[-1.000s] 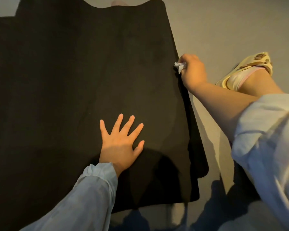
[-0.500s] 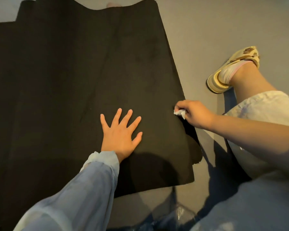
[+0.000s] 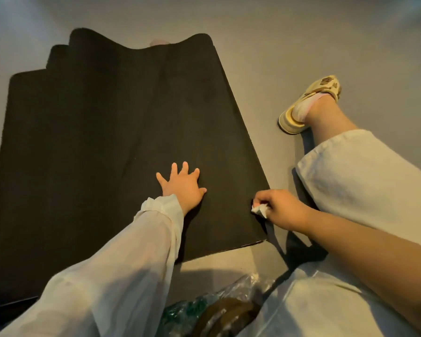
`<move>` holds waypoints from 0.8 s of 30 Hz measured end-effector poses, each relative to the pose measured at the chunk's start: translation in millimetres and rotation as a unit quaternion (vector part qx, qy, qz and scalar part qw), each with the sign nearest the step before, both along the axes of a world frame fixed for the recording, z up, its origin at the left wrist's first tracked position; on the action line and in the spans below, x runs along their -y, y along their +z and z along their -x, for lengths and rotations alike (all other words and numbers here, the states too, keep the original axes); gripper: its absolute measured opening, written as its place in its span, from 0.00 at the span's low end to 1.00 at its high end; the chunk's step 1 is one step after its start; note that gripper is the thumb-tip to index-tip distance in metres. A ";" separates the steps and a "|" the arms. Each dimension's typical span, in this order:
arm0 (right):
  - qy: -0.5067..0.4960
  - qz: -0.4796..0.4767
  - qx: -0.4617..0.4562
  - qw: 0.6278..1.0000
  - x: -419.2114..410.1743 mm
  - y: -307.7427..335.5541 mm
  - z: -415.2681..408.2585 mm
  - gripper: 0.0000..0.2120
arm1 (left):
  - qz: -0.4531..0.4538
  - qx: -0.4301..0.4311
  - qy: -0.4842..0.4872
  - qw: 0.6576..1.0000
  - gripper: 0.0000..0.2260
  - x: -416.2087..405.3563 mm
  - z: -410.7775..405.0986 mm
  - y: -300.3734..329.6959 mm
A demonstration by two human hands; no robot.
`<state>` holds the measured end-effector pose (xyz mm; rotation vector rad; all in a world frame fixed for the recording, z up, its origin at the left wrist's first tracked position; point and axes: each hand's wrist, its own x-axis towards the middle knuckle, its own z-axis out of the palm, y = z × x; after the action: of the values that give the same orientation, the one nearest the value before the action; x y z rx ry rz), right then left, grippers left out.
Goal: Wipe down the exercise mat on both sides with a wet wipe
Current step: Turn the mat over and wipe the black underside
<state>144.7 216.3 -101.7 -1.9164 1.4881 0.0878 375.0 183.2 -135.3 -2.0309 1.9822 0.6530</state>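
A black exercise mat (image 3: 102,132) lies spread on the grey floor, its far end wavy and layered over itself. My left hand (image 3: 182,186) presses flat on the mat near its near right part, fingers spread. My right hand (image 3: 281,211) grips a crumpled white wet wipe (image 3: 260,209) and holds it against the mat's right edge, close to the near right corner.
My right leg in pale trousers (image 3: 355,181) stretches out on the floor right of the mat, ending in a cream slipper (image 3: 309,103). A crinkled clear plastic bag (image 3: 216,310) with dark contents lies by my lap, just beyond the mat's near edge.
My right hand has slid the wipe along the mat's right edge from the far part down toward the near corner. My left hand stays pressed in place; the view has pulled back.
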 end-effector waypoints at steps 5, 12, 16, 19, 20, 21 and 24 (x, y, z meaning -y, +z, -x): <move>-0.211 0.009 0.086 0.974 11.2 -7.7 -8.7 0.04 | -0.001 -0.132 0.074 0.988 0.30 -21.5 31.1 9.2; -0.152 -0.031 0.162 0.974 11.8 -2.6 -13.3 0.04 | 0.013 -0.399 0.300 0.866 0.34 -11.2 46.4 25.6; -0.113 -0.022 0.217 0.969 9.2 2.9 -26.8 0.03 | 0.012 -0.337 0.299 0.893 0.32 4.5 43.2 38.3; -0.097 -0.018 0.230 0.968 7.9 2.7 -35.1 0.02 | 0.025 -0.353 0.311 0.882 0.11 11.3 37.3 43.8; -0.093 -0.016 0.223 0.970 7.9 3.3 -35.8 0.02 | 0.018 -0.383 0.341 0.858 0.06 12.5 34.5 45.1; -0.093 -0.016 0.216 0.972 8.3 3.9 -35.4 0.02 | 0.010 -0.404 0.370 0.837 0.09 11.7 31.8 47.2; -0.089 -0.023 0.209 0.974 9.9 6.9 -36.5 0.03 | 0.011 -0.383 0.359 0.851 0.11 8.7 24.2 50.2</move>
<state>181.1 206.4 -94.8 -1.6295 1.3444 -0.3412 350.8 174.5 -85.1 -2.8155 1.4050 1.8398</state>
